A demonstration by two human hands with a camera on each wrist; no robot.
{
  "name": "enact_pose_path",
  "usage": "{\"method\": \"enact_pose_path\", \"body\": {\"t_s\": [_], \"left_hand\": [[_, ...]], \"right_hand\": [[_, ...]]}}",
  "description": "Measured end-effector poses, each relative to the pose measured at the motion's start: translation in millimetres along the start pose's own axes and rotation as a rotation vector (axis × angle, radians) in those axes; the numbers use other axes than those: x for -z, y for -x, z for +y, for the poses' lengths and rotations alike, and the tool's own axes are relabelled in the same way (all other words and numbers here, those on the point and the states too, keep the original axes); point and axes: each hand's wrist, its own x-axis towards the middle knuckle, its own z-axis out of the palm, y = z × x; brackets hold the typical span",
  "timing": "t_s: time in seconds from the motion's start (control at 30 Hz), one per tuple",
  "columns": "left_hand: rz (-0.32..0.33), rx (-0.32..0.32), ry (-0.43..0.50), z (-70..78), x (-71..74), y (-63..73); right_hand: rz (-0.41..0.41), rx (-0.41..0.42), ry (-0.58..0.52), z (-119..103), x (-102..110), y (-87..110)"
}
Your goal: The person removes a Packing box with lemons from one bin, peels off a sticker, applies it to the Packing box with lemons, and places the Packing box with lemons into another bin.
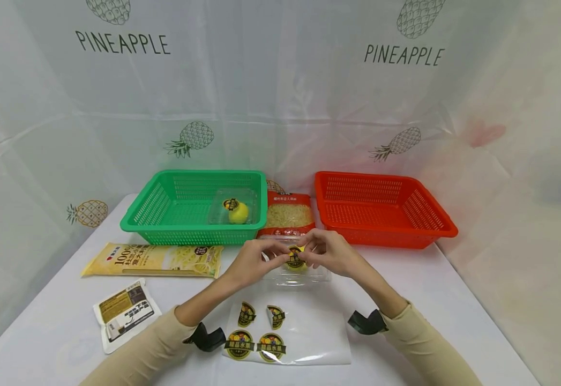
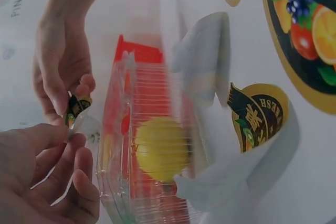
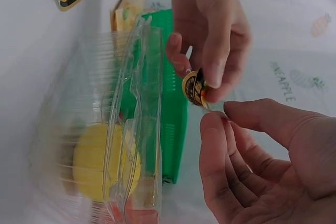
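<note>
A round black-and-gold sticker (image 1: 296,258) with a fruit picture is held between my two hands, bent in the right wrist view. The thumb and index finger of my left hand (image 1: 255,261) pinch one edge. My right hand (image 1: 334,253) pinches the opposite edge. Below them sits a closed clear plastic box (image 1: 320,276), and a round yellow fruit (image 2: 161,148) shows through its ribbed wall. Closer to me lies a white sticker sheet (image 1: 319,340) with several similar stickers; two of them, including one curled sticker (image 1: 276,317), lift off the sheet.
A green basket (image 1: 193,234) at the back left contains another clear box (image 1: 218,206) with a sticker and yellow fruit. A red basket (image 1: 381,236) stands back right. Between them is a red pasta bag (image 1: 289,214). A yellow noodle packet (image 1: 152,260) and white pouch (image 1: 127,315) lie left.
</note>
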Motion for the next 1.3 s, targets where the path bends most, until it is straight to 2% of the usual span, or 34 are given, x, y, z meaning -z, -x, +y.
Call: {"method": "enact_pose_path", "body": {"t_s": [0.17, 0.37, 0.67, 0.83, 0.97, 1.3], "left_hand": [[-0.017, 0.053, 0.040, -4.1, 1.5, -3.7], [-0.048, 0.114, 0.038, -8.4, 2.7, -8.4], [-0.064, 0.087, -0.035, -10.0, -0.3, -13.8], [-0.065, 0.038, -0.115, -13.4, -2.3, -15.1], [-0.051, 0.020, -0.145, -14.3, -2.5, -15.5], [-0.003, 0.078, -0.218, -16.1, -2.1, -19.3]], "right_hand": [[0.006, -0.006, -0.011, 4, 1, 0.1], [-0.010, -0.015, -0.011, 9, 1, -2.3], [-0.031, -0.030, -0.031, 19, 1, -6.0], [-0.025, -0.054, -0.059, 25, -1, -8.9], [-0.023, -0.071, -0.073, 29, -1, -10.9], [-0.025, -0.088, -0.070, 32, -1, -15.9]]}}
